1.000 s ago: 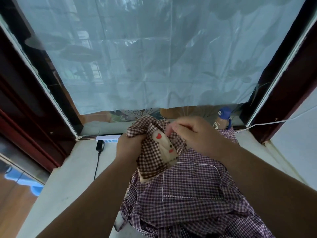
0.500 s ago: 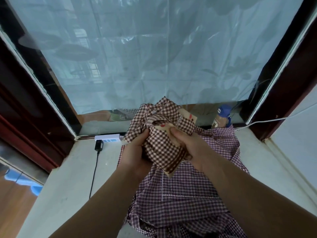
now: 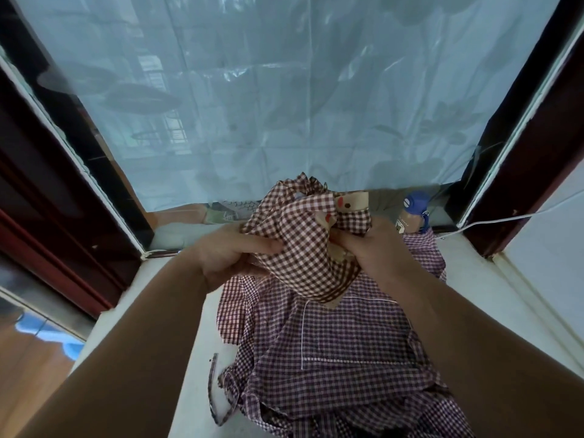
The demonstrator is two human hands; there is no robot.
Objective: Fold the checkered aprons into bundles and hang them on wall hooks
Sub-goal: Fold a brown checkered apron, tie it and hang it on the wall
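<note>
Brown-and-white checkered apron is gathered into a loose bundle and held in the air between both hands, above the far end of a pale ledge. A beige patch with red and dark dots shows at the bundle's 1 o'clock. Left hand grips the bundle at its 9 o'clock: the thumb lies along the cloth and the fingers curl under it. Right hand grips at 3 o'clock, its fingers curled in and pinching a fold of the cloth. A second, purple checkered apron lies crumpled on the ledge at the bundle's 6 o'clock, with a white-stitched pocket facing up. Whether the bundle's lower edge touches it cannot be told. A loose strap of this apron trails over the ledge at its 8 o'clock. A brown bottle with a blue cap stands at the bundle's 3 o'clock, just behind the right hand. A pale blue plastic sheet covers the window at 12 o'clock. A white cable runs off at 3 o'clock.
</note>
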